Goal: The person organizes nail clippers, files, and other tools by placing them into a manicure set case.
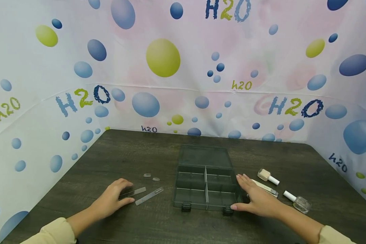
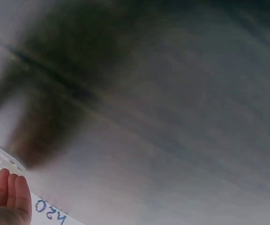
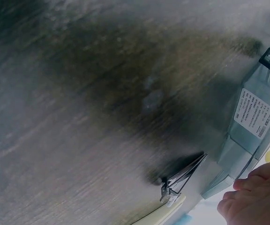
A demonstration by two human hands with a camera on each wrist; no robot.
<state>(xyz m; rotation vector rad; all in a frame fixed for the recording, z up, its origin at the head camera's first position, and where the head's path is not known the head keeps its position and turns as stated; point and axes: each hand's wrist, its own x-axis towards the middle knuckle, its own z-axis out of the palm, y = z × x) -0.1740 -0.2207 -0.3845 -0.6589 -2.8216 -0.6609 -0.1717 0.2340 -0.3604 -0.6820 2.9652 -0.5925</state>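
My left hand [image 1: 111, 198] lies by a grey nail file [image 1: 137, 191], its thumb and fingers apart around the near end, which is partly hidden. A second, paler strip [image 1: 149, 196] lies just right of the thumb. Beyond them are two small clear nail tips [image 1: 147, 175]. A dark see-through plastic case [image 1: 190, 205] stands with its lid [image 1: 205, 157] laid back and four-sided compartments showing. Along the case's right side rests my right hand [image 1: 259, 200], thumb at the front corner by a latch, fingers at the side wall. The left wrist view shows the left fingers [image 2: 12, 190] extended.
Right of the right hand lie a nail clipper [image 1: 272, 192], a pale file [image 1: 260, 184], a beige nail polish bottle [image 1: 264, 174] and a clear one [image 1: 302, 204]. The dark wooden table [image 1: 134, 149] ends at a patterned curtain [image 1: 183, 84]. A label [image 3: 255, 113] shows on the case.
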